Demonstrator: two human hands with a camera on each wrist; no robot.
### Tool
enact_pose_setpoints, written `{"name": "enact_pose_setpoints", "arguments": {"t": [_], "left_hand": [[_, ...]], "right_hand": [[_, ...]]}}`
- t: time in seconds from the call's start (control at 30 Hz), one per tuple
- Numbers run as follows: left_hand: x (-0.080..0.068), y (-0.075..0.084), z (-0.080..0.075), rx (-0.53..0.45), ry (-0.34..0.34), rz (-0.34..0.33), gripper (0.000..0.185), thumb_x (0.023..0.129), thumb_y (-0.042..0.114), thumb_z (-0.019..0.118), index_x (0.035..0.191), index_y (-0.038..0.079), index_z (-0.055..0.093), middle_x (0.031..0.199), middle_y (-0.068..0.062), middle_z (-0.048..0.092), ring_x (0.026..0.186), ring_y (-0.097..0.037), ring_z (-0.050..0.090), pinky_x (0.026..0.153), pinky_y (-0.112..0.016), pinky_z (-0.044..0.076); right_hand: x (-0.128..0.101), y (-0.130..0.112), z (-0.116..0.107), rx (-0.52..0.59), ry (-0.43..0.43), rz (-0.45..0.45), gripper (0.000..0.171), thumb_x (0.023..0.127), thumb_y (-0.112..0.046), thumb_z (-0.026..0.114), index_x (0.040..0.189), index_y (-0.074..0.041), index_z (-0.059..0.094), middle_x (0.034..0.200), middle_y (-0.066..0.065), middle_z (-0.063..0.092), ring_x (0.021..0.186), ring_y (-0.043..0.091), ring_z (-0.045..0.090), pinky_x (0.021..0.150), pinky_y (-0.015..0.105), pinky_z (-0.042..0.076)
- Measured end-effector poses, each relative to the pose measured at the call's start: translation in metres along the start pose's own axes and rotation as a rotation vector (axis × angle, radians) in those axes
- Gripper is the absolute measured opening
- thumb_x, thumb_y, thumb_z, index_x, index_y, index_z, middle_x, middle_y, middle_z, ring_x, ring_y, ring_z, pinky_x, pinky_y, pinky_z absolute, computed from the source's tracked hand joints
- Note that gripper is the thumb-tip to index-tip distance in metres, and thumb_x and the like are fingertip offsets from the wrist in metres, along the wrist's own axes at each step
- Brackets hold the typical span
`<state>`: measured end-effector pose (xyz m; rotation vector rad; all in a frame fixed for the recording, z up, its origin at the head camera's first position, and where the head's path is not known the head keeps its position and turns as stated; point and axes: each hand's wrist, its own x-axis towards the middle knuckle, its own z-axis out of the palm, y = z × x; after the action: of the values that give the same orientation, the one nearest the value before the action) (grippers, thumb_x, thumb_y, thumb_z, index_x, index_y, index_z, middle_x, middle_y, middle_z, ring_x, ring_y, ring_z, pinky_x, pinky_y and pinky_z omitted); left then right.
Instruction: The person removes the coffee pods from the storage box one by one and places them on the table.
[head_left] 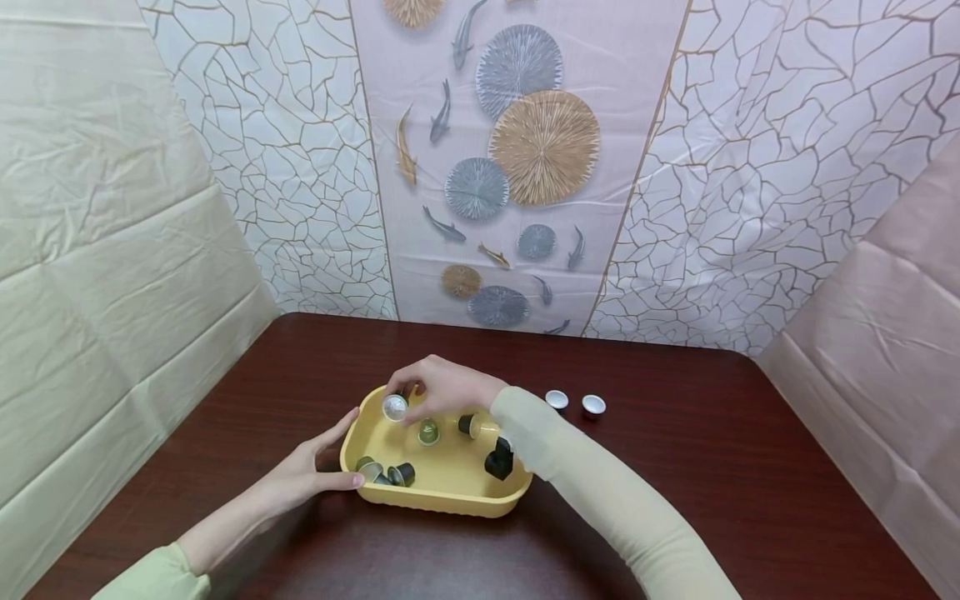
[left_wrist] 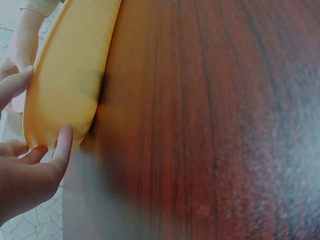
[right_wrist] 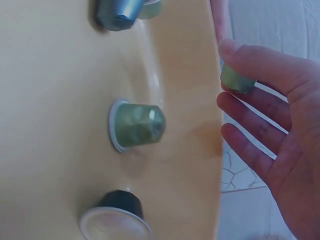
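Left hand point(head_left: 303, 475), fingers relaxed and straight, rests against the yellow tray point(head_left: 442, 498) wall at its 9 o'clock side, holding nothing. Right hand point(head_left: 442, 385) pinches a green capsule point(head_left: 395, 407) over the tray's 11 o'clock corner, foil face up and long axis roughly vertical. Right hand is nearer the loose capsules; another green capsule point(head_left: 428, 431) lies just at 5 o'clock from it.

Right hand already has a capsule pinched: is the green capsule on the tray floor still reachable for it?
Probably yes: the green capsule lies uncovered just below the right hand, but its fingers already pinch a capsule.

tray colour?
Yellow tray; head view shows it best, left hand at its rim.
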<state>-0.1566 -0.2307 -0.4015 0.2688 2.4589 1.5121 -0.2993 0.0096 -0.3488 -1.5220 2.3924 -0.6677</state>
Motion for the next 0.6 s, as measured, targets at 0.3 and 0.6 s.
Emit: {"name": "enact_pose_setpoints", "arguments": {"t": [0.3,0.6], "left_hand": [[0.000,0.001,0.000,-0.001,0.005,0.003,0.097,0.083,0.028,0.078,0.159,0.028,0.018,0.161,-0.018,0.029,0.146,-0.040,0.028,0.108,-0.058,0.031],[0.001,0.000,0.001,-0.010,0.004,0.009,0.098,0.083,0.027,0.079,0.159,0.027,0.018,0.164,-0.014,0.025,0.148,-0.039,0.025,0.110,-0.060,0.028]], "right_hand": [[-0.013,0.000,-0.018,-0.008,0.053,-0.015,0.033,0.084,-0.026,0.079,0.115,-0.023,0.068,0.100,-0.010,0.071,0.095,0.007,0.065,0.086,0.024,0.052],[-0.031,0.006,-0.019,0.023,0.148,0.025,0.035,0.082,-0.019,0.081,0.115,-0.021,0.068,0.105,-0.008,0.071,0.095,0.004,0.064,0.088,0.026,0.053]]}}
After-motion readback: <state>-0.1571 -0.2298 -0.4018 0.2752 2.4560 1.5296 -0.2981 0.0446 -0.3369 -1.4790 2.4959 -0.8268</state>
